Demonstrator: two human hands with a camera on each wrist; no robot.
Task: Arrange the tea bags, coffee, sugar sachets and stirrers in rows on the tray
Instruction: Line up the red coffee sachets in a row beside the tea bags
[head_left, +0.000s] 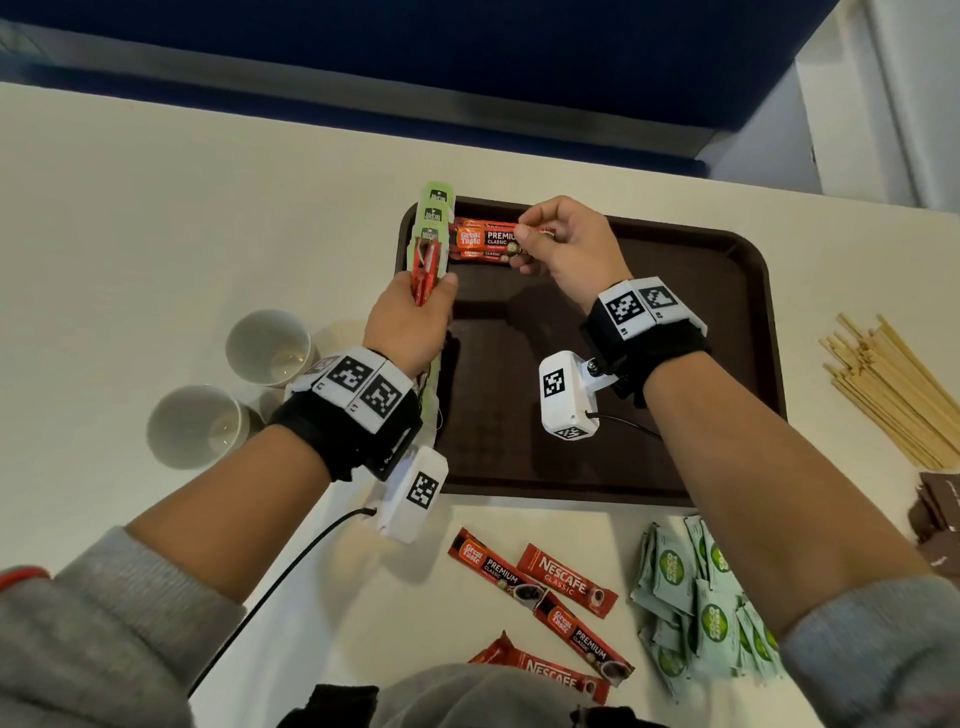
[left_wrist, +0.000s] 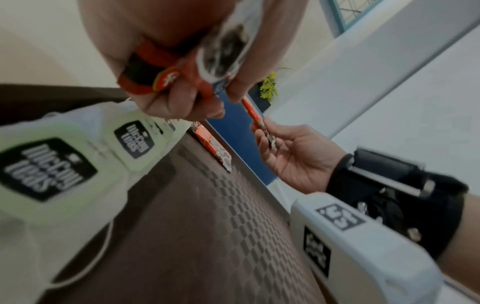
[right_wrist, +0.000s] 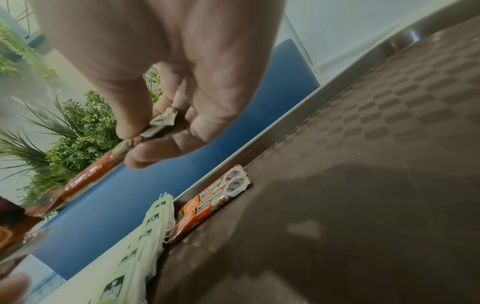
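The fingers (right_wrist: 145, 154) of the right hand (head_left: 569, 249) pinch the end of one red coffee stick (left_wrist: 253, 112), held in the air above the far left corner of the brown tray (head_left: 727, 322). The left hand (head_left: 410, 322) is curled round a small bundle of red coffee sticks (head_left: 423, 278) over the tray's left rim.

Inside the tray, a column of green tea bags (head_left: 434, 218) runs down the left edge, and a few Great Taste coffee sticks (head_left: 485, 240) lie just beside it against the far rim. The rest of the tray floor is bare checkered brown.

On the white table, two paper cups (head_left: 270, 345) stand left of the tray. Loose coffee sticks (head_left: 545, 597) and pale green sachets (head_left: 696, 597) lie near the front edge, wooden stirrers (head_left: 893, 395) at the right.
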